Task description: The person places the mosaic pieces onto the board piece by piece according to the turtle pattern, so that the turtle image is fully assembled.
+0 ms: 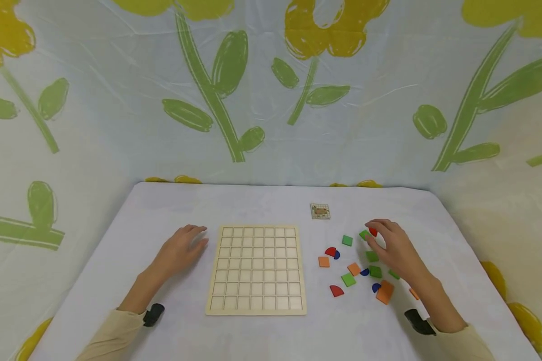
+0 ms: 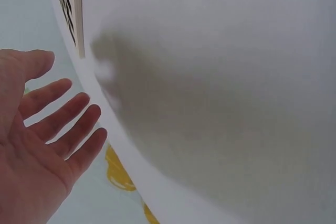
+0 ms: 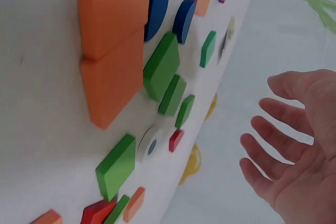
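Observation:
My left hand (image 1: 178, 253) hovers just left of a pale wooden grid board (image 1: 256, 312), its fingers spread and loosely bent. The left wrist view shows that palm holding nothing. Above scattered flat pieces on the right side, my right hand (image 1: 395, 248) hangs with parted fingers and holds nothing, as the right wrist view shows. Near its fingertips lie a green square (image 1: 364, 234) and a red piece (image 1: 373, 231). Around them are more green squares (image 3: 161, 66), orange squares (image 3: 113, 14), a blue half-round piece (image 1: 365, 272) and a red quarter-round piece (image 1: 336, 291). My right hand and forearm partly hide some pieces.
Behind the pieces lies a small printed card (image 1: 320, 211). A round white piece with a dark centre (image 3: 149, 144) shows among the pieces in the right wrist view. The white table (image 1: 180, 205) meets a flower-printed curtain (image 1: 262, 165) at its back edge.

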